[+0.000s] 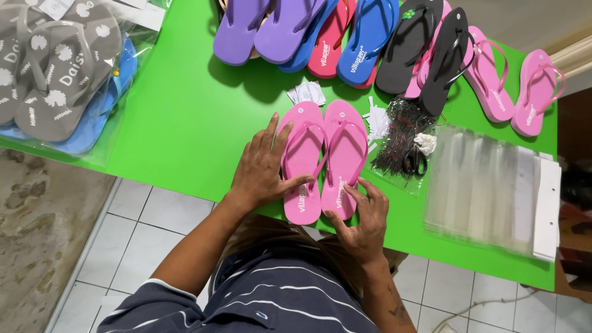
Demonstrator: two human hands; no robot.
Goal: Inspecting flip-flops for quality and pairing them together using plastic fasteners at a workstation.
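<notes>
a person's left hand (262, 169) lies flat, fingers spread, on the left sandal of a pair of pink flip-flops (324, 160), the thumb pressed across its heel; it presses down but grips nothing. the right hand (364, 216) rests half curled at the heel of the right sandal, fingertips touching its edge and sole, closed around nothing. the pink flip-flops lie side by side, soles down and straps up, near the front edge of a bright green bench (185, 117), heels toward the person. just right of the pair sits a clear packet of thin dark fasteners (401, 139) with small white tags (376, 120) beside it, and further right a stack of clear plastic bags (487, 191) with white header strips. just behind the pair lies a small bundle of white labels (306, 92). further behind, a row of sandals overlaps along the back of the bench: purple (259, 24), blue (370, 34), red-pink (330, 43), black (425, 52) and more pink ones (512, 86) toward the right. well to the left of the pair, grey patterned flip-flops (55, 68) lie in clear wrapping over blue ones.
</notes>
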